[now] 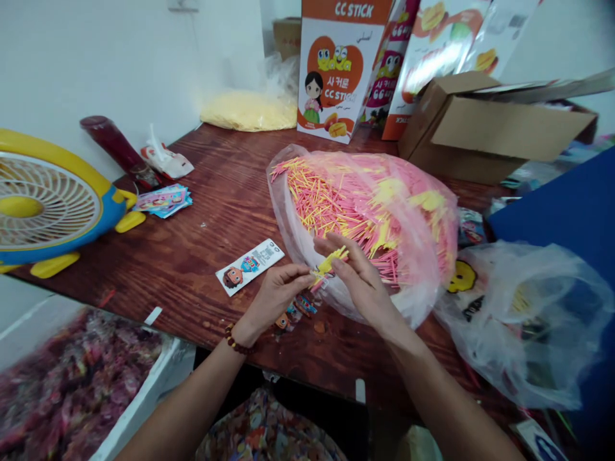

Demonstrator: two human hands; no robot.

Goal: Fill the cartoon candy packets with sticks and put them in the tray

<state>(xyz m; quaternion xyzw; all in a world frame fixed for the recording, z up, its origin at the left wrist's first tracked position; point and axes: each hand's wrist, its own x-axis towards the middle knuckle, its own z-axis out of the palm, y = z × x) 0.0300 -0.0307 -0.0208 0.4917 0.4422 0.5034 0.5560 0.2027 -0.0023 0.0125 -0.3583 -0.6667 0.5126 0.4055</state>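
Note:
Between my two hands is a small bundle of yellow and pink sticks [330, 264], tilted, with clear wrapping at its lower end. The fingers of my left hand [283, 288] pinch the wrapped end. My right hand [358, 278] holds the bundle's upper part between thumb and fingers. Just behind, a large clear bag [283, 186] lies open, full of loose pink and yellow sticks [327, 205]. A white printed packet [250, 266] lies flat to the left of my left hand. Small printed wrappers [302, 306] lie beneath my hands, partly hidden.
A yellow and blue fan [48, 198], a dark red bottle [113, 144] and blue-pink packets [166, 200] are on the left. Printed boxes [336, 70] and an open carton [500, 128] stand behind. A plastic bag [533, 320] is at right, a pink-filled container [72, 378] lower left.

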